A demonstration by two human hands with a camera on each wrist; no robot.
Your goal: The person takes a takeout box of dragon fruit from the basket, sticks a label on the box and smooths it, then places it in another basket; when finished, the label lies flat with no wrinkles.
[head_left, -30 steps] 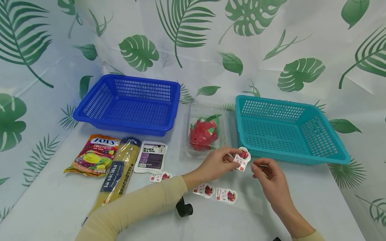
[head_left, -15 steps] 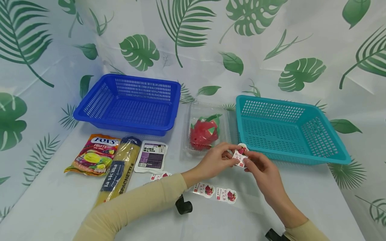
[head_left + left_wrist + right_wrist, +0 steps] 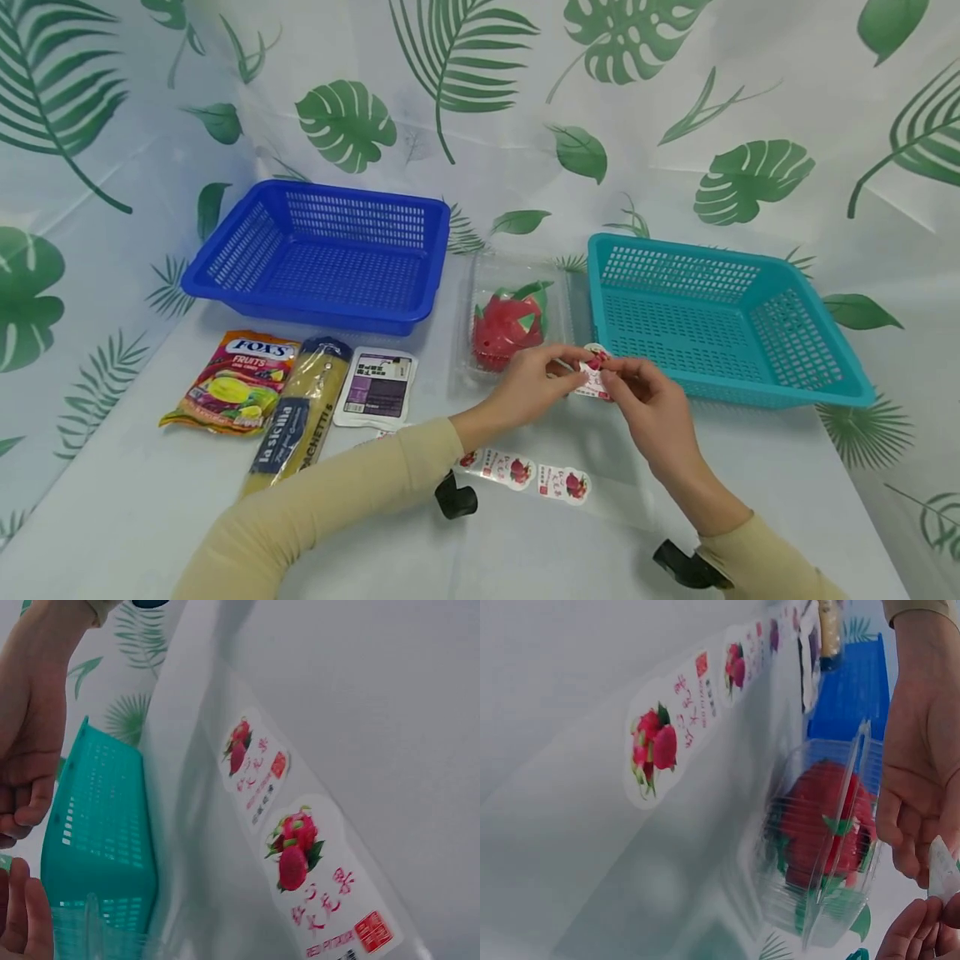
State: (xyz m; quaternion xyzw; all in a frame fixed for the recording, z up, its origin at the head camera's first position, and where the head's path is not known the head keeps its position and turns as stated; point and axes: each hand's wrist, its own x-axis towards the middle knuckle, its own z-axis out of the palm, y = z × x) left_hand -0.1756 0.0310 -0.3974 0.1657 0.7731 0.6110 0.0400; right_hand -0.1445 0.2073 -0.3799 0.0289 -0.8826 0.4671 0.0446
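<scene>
Across the near middle of the white table (image 3: 562,550): label strip (image 3: 564,485); past it, left hand (image 3: 531,387) and right hand (image 3: 651,412) pinching one sticker (image 3: 592,383)

Strip lies left to right with fruit pictures along it, left stretch partly hidden by the left sleeve (image 3: 322,496). Left side, out from the sleeve: spaghetti pack (image 3: 295,421), near end hidden; candy bag (image 3: 234,387) to its left, white pouch (image 3: 377,387) to its right. Sticker held up between the hands, close to the near left corner of the teal basket (image 3: 750,395): left hand's thumb and finger closed on its left edge, right hand's likewise on its right. Just beyond, slightly left: clear box (image 3: 517,271), red fruit (image 3: 504,332) with green tips inside. Far right, the teal basket; far left, blue basket (image 3: 322,313); leaf-print backdrop (image 3: 480,179) behind everything
</scene>
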